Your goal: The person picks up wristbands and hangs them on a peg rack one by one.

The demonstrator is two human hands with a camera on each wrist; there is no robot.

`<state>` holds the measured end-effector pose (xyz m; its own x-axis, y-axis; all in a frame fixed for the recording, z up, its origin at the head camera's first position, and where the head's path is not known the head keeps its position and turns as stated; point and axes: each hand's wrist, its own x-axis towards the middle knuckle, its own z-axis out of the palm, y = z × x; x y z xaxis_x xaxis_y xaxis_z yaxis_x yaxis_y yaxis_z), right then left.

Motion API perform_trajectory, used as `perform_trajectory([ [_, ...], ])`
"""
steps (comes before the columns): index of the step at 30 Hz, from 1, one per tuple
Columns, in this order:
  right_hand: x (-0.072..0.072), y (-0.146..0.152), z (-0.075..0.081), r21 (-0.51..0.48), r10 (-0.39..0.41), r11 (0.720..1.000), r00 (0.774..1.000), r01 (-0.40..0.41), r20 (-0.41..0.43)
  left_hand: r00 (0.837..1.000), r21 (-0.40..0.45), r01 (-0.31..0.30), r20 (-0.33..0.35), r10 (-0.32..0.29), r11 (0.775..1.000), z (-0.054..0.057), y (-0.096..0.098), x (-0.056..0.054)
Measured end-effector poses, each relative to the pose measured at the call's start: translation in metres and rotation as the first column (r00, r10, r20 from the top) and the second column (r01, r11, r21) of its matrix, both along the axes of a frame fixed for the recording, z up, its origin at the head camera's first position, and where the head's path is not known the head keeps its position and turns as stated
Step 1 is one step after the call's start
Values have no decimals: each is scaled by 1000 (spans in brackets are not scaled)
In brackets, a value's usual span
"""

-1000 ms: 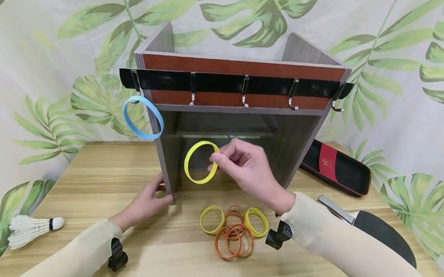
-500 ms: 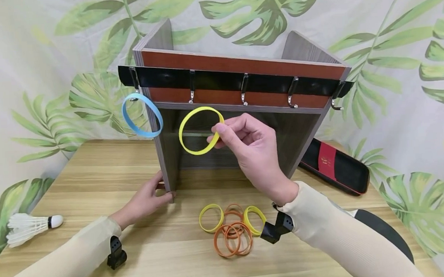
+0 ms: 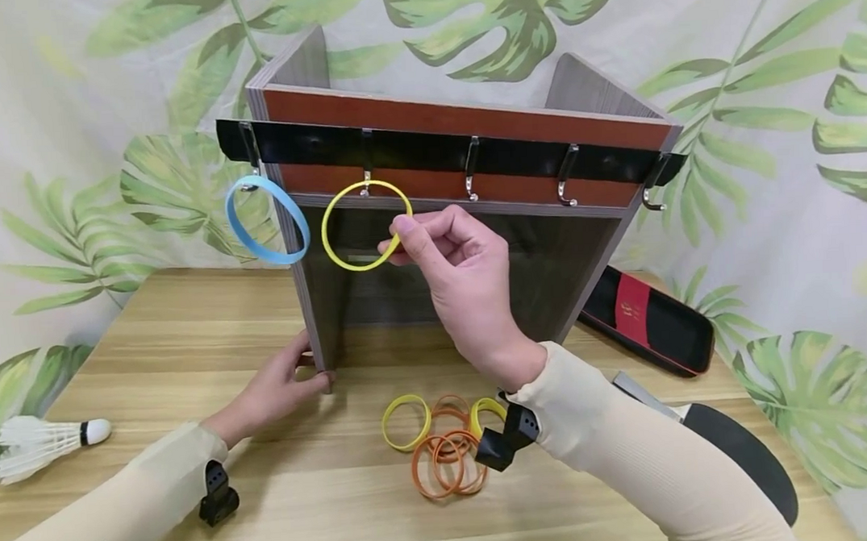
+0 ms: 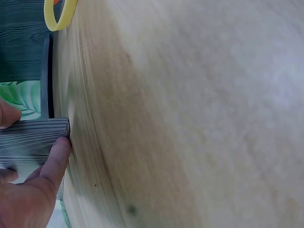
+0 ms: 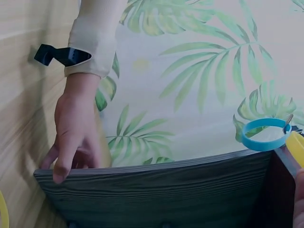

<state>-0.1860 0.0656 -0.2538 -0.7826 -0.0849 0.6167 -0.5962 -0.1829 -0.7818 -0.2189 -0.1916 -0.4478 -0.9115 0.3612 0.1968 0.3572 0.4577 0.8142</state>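
Note:
My right hand [image 3: 471, 293] pinches a yellow silicone wristband [image 3: 361, 268] between thumb and fingers. In the head view the band's top overlaps the tip of the second hook [image 3: 367, 179] from the left on a black hook rail [image 3: 421, 148]. A blue wristband [image 3: 288, 258] hangs from the leftmost hook. The rail runs across a grey wooden shelf unit with a red-brown front strip [image 3: 427, 114]. My left hand [image 3: 268, 395] grips the low front edge of the unit's left side panel [image 4: 28, 142], thumb and fingers on opposite faces of the board.
On the table below lie yellow wristbands [image 3: 385, 434] and several orange wristbands [image 3: 417, 485] in an overlapping cluster. A shuttlecock [image 3: 41, 443] lies far left. At right are a black case [image 3: 676, 332] with a red band and a dark rounded flat object [image 3: 740, 459].
My right hand has lifted the yellow wristband from below the shelf front up and left to the second hook. My left hand keeps its grip on the panel.

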Motion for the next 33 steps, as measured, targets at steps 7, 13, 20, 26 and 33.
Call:
perform_trajectory([
  [7, -3, 2, -6, 75, -43, 996, 999, 41, 23, 1000, -11, -8, -2, 8, 1000, 0, -2, -1],
  [13, -3, 4, -7, 106, -12, 994, 999, 8, 42, 1000, 2, 1, 2, -1, 1000, 1, -1, 1],
  [20, -2, 10, -10, 154, -16, 988, 998, 7, 60, 1000, 19, 7, 26, -8, 1000, 1, 1, 0],
  [26, -4, 18, -14, 178, 32, 983, 997, -45, 76, 999, 17, 12, 34, -13, 1000, 1, 2, -1],
  [33, -6, 32, -27, 340, 116, 919, 963, -197, 244, 999, 16, -3, 33, 3, 1000, 1, 1, 1],
])
